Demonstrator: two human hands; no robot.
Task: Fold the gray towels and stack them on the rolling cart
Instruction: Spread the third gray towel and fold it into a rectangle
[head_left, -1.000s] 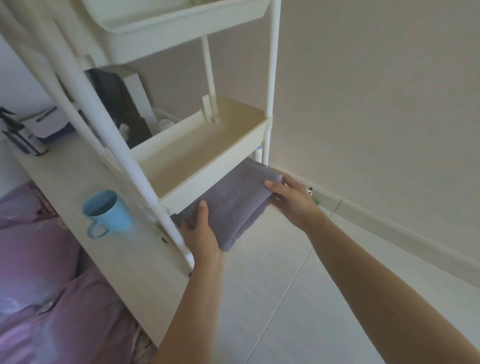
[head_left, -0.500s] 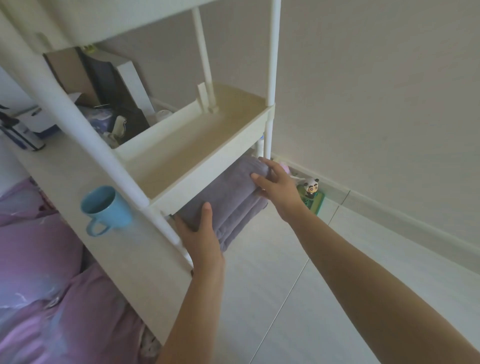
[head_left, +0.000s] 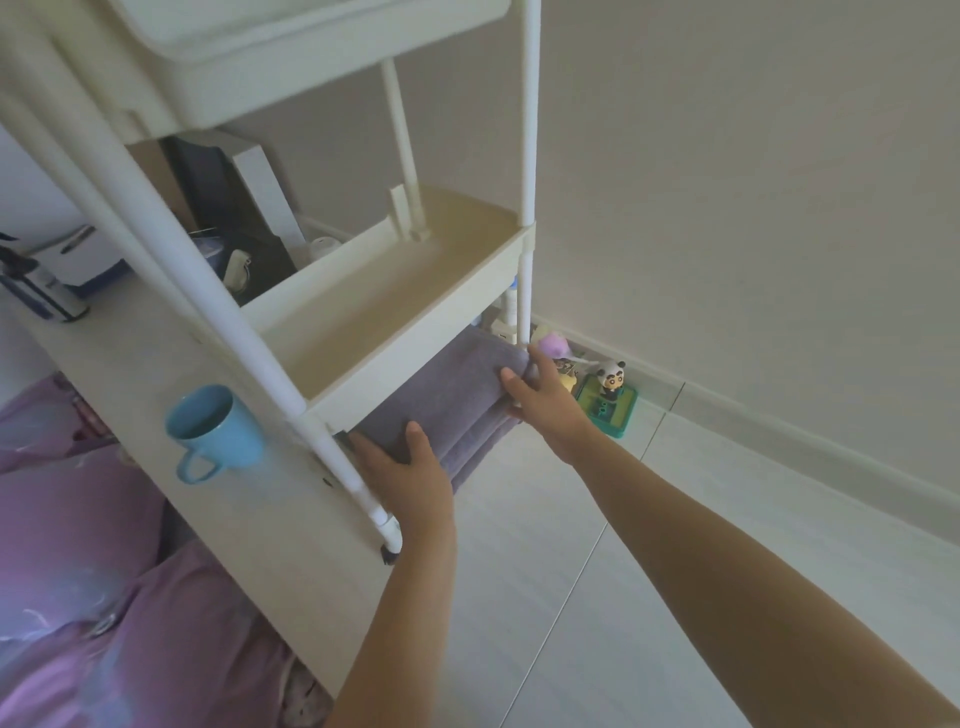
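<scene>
A folded gray towel lies under the middle tray of the white rolling cart, on top of other folded gray towels whose edges show below it. My left hand grips the towel's near end, thumb on top. My right hand holds its far right end, thumb on top and fingers curled round the edge, close to the cart's front right post. The cart's bottom shelf is hidden by the towels and the tray.
A blue mug stands on a pale board left of the cart. Small toys, among them a panda figure, sit on the floor by the wall. Purple bedding fills the lower left. Pale tiled floor lies below my arms.
Both hands have carried the towel further in under the middle tray and down onto the stack. The toys by the wall have come into sight.
</scene>
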